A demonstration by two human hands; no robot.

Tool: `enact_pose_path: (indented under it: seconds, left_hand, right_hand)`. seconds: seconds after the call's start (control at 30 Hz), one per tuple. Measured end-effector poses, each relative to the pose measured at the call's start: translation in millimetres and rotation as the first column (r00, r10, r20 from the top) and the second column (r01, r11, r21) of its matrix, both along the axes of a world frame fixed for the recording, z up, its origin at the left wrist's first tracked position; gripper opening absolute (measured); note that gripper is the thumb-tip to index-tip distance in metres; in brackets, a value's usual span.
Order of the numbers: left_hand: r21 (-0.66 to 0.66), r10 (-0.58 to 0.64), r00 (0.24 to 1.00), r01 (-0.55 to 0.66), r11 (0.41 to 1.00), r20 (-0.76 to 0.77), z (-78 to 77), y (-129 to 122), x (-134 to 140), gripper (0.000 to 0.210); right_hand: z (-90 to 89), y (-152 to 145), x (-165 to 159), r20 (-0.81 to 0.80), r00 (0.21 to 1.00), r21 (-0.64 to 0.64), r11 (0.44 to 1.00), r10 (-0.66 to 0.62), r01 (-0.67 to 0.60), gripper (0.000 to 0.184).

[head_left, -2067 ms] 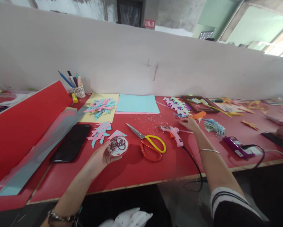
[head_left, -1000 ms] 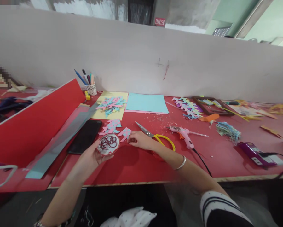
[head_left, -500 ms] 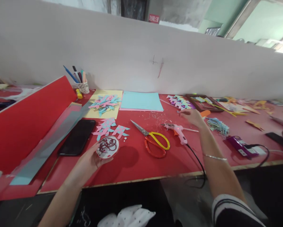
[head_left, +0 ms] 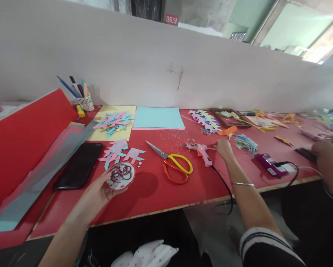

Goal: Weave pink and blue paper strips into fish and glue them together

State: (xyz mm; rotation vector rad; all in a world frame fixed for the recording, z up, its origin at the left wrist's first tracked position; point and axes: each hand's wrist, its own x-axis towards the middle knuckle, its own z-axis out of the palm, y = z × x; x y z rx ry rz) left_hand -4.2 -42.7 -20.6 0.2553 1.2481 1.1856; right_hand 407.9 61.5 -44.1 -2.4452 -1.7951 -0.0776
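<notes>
The right hand [head_left: 223, 148] moved to the back of the gun [head_left: 202, 150]; I can't tell if it pinches. The left hand [head_left: 101, 194] hugs the cup [head_left: 131, 178]; tipping could spill strings [head_left: 120, 172].

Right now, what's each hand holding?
Left hand: holding a round white cup of dark red cord.
Right hand: at the translucent stick in the pink glue gun; grip unclear.

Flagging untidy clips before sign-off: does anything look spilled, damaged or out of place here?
Yes, mildly. Pale scraps lie scattered on the red table beyond the scissors. Tiny white pieces sit loose beside the cup in the left hand; their origin isn't visible. Stray marks on the pale wall also look odd. Nothing appears broken.
</notes>
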Motion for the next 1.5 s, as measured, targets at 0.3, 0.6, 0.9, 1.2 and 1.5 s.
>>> enact_pose_path:
  seconds: [0.3,0.6,0.9,1.2,1.5]
  left_hand:
    - [0.021,-0.006,1.0,0.006,1.0,0.0,-5.8,-1,2,0.023]
    - [0.087,-0.064,0.997,0.06,0.994,0.032,-7.6,2,3,0.019]
    - [0.107,-0.15,0.986,0.142,0.984,0.07,3.0,-2,17,0.032]
    - [0.12,-0.216,0.954,0.194,0.974,0.209,-8.6,3,10,0.024]
    - [0.196,-0.261,0.929,0.213,0.957,0.264,-14.4,5,7,0.031]
  right_hand:
    - [16.9,-4,-17,-0.177,0.975,-0.086,0.99,-0.13,0.116,0.03]
    - [53.6,3,-106,-0.411,0.86,0.096,0.952,0.303,-0.29,0.018]
    - [3.3,-24,-236,-0.546,0.409,0.221,0.597,0.731,-0.771,0.023]
    - [29.2,-41,-238,-0.529,0.206,0.535,0.512,0.823,-0.672,0.01]
    - [30.6,-60,-261,-0.246,0.155,0.3,0.227,0.957,-0.927,0.01]
